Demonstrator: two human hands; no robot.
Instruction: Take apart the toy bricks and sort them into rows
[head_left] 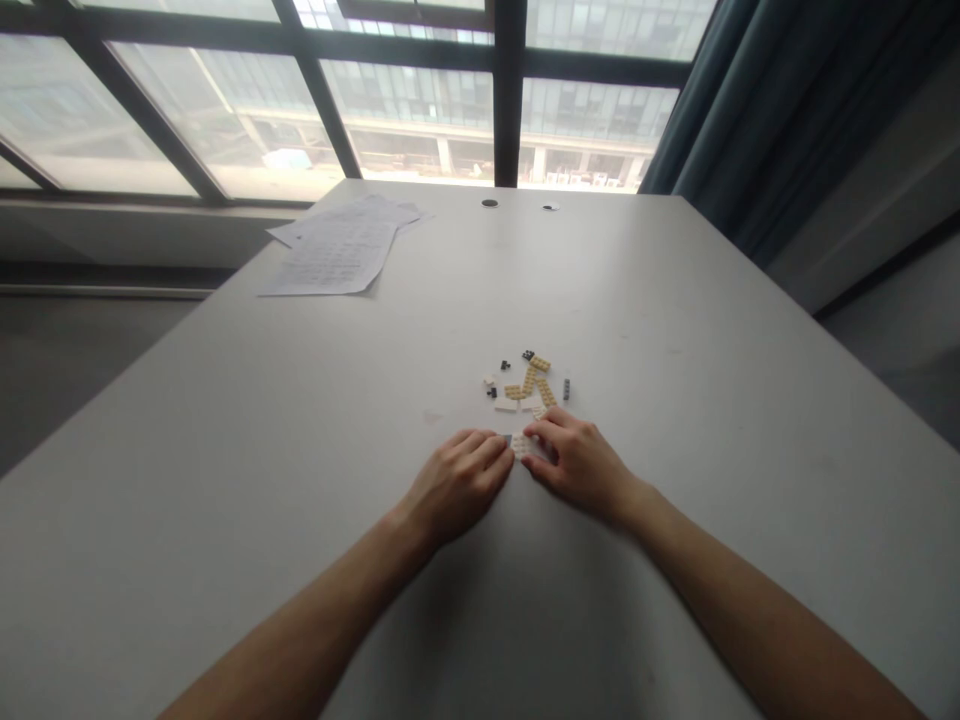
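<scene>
A small white studded toy building brick plate [520, 447] is between my two hands on the table, with a bit of grey-blue showing at its left end. My left hand [466, 474] is closed over that left end, and its fingers hide part of the piece. From the other side, my right hand [571, 452] grips the plate between thumb and fingers. Just beyond lie loose bricks: several tan plates [529, 379], a white brick [506, 405], a small black piece [505, 365] and a grey strip [567, 389]. Another pale plate is partly covered by my right fingertips.
The white table [337, 390] stretches away to the window. Printed paper sheets [337, 250] overlap near its far left edge. A dark round spot [490, 203] and a smaller white-rimmed one [550, 207] are at the far end. A blue curtain [727, 130] hangs at right.
</scene>
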